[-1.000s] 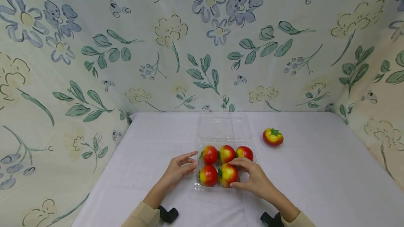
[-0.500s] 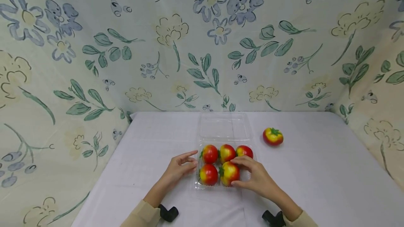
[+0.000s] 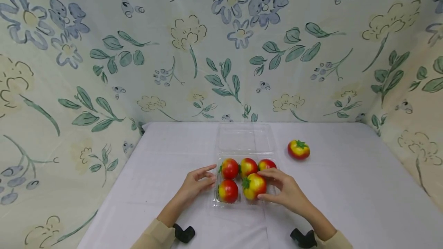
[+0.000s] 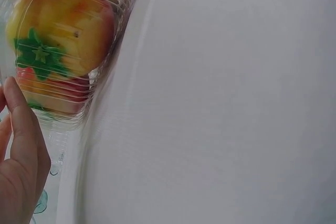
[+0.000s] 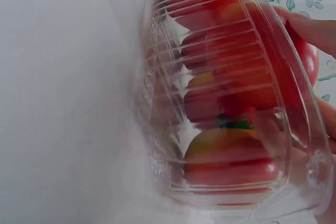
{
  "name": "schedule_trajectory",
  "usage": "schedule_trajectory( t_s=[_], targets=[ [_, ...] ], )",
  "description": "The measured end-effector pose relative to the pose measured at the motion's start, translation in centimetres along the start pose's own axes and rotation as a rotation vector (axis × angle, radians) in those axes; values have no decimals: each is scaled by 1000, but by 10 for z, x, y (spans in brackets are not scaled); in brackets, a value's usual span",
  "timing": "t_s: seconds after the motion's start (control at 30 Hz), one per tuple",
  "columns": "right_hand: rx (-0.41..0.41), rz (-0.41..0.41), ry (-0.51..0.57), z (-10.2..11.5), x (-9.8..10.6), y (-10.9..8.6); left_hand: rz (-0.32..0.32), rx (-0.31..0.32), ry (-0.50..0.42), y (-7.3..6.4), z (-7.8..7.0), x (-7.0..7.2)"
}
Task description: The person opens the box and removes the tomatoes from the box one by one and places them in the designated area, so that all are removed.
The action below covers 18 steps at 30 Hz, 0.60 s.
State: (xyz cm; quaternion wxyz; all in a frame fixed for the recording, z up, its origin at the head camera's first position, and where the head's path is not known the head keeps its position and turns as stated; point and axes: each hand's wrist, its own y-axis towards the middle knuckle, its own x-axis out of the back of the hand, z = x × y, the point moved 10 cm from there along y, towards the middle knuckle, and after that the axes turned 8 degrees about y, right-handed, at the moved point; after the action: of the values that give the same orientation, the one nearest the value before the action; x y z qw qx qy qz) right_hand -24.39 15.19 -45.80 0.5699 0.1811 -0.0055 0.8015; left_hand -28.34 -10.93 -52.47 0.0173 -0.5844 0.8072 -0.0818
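Observation:
My right hand (image 3: 285, 192) pinches a red-and-yellow tomato (image 3: 254, 186) with a green leafy top between thumb and fingers, over the front right of a clear plastic clamshell box (image 3: 238, 205). The right wrist view shows that tomato (image 5: 247, 56) through the ribbed box wall, raised partly above the rim. Several similar tomatoes sit in the box, among them a front left tomato (image 3: 228, 191) and a back left one (image 3: 229, 168). My left hand (image 3: 196, 184) is at the box's left side, fingers loosely extended, fingertips right at the wall; the left wrist view shows these fingers (image 4: 23, 124) too.
A single tomato (image 3: 298, 150) lies on the white cloth (image 3: 339, 180), right of the box. The box's clear lid (image 3: 245, 138) lies folded open toward the back. A floral curtain (image 3: 221, 49) stands behind the table. Black wrist mounts (image 3: 184, 233) show near both sleeves.
The right hand has moved right and slightly up with the front right tomato, which has shifted from its spot and tilted its leafy top upward. The left hand stays in place.

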Motion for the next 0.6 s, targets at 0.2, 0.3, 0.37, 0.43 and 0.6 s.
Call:
schedule_trajectory(
  t_s=[0.2,0.3,0.37,0.43,0.6],
  targets=[
    [17,8,97,0,6,0,4,3,-20,0,1,0],
    [32,13,140,1,9,0,5,3,-8,0,1,0],
    [29,15,160,1,11,0,5,3,-1,1,1,0],
    [19,17,177,0,13,0,6,5,0,1,1,0],
    [8,15,195,-2,17,0,6,10,-13,0,1,0]
  ],
)
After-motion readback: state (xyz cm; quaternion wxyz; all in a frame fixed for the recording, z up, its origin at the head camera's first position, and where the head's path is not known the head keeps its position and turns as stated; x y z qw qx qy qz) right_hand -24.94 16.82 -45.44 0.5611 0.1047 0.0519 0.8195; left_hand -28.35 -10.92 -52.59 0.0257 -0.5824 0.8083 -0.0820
